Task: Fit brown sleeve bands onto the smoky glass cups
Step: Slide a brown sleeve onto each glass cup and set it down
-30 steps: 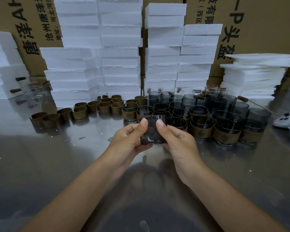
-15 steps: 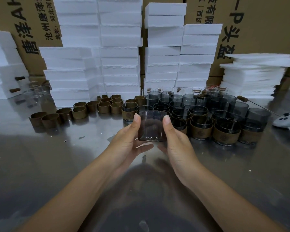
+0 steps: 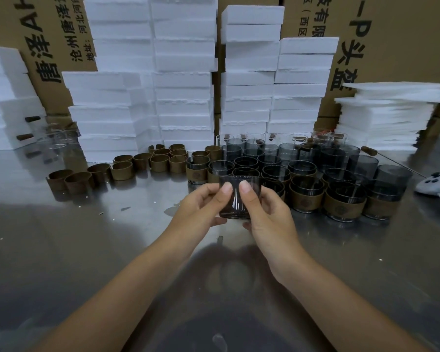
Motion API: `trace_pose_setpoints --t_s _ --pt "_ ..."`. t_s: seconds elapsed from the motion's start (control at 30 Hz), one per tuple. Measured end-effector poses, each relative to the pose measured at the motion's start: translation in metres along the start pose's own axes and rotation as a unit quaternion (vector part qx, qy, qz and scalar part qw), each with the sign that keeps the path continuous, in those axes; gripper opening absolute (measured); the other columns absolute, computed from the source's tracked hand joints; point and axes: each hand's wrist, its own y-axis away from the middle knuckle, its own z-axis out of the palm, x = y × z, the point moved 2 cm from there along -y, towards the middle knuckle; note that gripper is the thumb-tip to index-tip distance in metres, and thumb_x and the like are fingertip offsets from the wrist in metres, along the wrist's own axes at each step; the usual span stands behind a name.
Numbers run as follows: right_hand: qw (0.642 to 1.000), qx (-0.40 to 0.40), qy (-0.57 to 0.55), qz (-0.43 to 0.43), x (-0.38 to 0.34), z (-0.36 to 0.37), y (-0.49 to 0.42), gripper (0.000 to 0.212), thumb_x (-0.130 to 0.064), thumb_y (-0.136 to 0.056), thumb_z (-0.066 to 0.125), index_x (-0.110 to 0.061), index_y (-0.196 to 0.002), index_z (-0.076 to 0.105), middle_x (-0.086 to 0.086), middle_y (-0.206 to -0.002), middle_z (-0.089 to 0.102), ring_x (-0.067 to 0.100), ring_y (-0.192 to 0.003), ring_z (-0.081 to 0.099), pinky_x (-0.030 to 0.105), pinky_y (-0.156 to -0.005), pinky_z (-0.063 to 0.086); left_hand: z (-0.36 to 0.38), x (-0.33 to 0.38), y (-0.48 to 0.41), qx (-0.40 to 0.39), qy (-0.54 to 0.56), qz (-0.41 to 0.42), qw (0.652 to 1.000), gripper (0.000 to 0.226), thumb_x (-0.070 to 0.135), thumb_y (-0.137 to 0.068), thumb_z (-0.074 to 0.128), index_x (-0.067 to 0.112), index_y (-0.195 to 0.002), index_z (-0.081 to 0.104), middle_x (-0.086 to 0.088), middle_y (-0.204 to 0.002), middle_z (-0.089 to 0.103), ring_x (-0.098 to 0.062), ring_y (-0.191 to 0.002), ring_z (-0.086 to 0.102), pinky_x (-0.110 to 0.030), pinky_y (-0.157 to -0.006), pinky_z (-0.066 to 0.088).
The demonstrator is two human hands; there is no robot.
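Left hand (image 3: 201, 207) and right hand (image 3: 267, 212) grip one smoky glass cup (image 3: 235, 209), fingers curled and thumbs on its near wall; the next move probably requires fetching a loose sleeve band (image 3: 122, 170).

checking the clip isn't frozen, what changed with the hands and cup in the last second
The left hand and right hand kept hold of the same bare smoky glass cup. Their thumbs, spread to its sides half a second ago, have met on its near face, and the cup dropped slightly to the right. The loose bands, banded cups and foam stacks stayed put.
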Motion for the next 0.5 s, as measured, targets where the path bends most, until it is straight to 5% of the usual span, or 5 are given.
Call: trace_pose_setpoints --t_s 0.27,0.4,0.5 --pt "1.000 -0.026 0.013 -0.004 -0.0019 -0.0013 -0.0011 0.042 -0.057 -0.064 0.061 -0.023 -0.087 0.072 -0.016 -0.076 0.072 -0.011 -0.070 0.063 0.005 -0.059 0.043 -0.0021 -0.0005 0.0006 -0.021 0.034 -0.014 0.999 0.054 0.056 -0.065 0.063 0.017 -0.101 0.072 -0.001 -0.097 0.074 -0.012 -0.093 0.068 -0.024 -0.081 0.054" --pt "0.998 -0.064 -0.022 0.017 -0.0017 -0.0056 -0.0035 0.050 -0.055 -0.066 0.064 -0.018 -0.098 0.074 -0.004 -0.095 0.075 0.005 -0.092 0.069 0.016 -0.080 0.051 -0.0028 0.0001 0.0010 -0.016 0.069 -0.028 0.997 0.055 0.055 -0.061 0.066 0.018 -0.102 0.071 -0.003 -0.097 0.075 -0.011 -0.091 0.069 -0.019 -0.075 0.052" --pt "0.994 -0.093 -0.047 0.033 -0.0030 -0.0073 -0.0052 0.053 -0.058 -0.063 0.063 -0.022 -0.100 0.074 -0.006 -0.099 0.075 0.003 -0.094 0.067 0.018 -0.079 0.047 -0.0041 0.0010 0.0014 -0.020 0.101 -0.033 0.994 0.057 0.057 -0.058 0.069 0.020 -0.100 0.072 -0.003 -0.100 0.074 -0.013 -0.093 0.069 -0.021 -0.078 0.053"
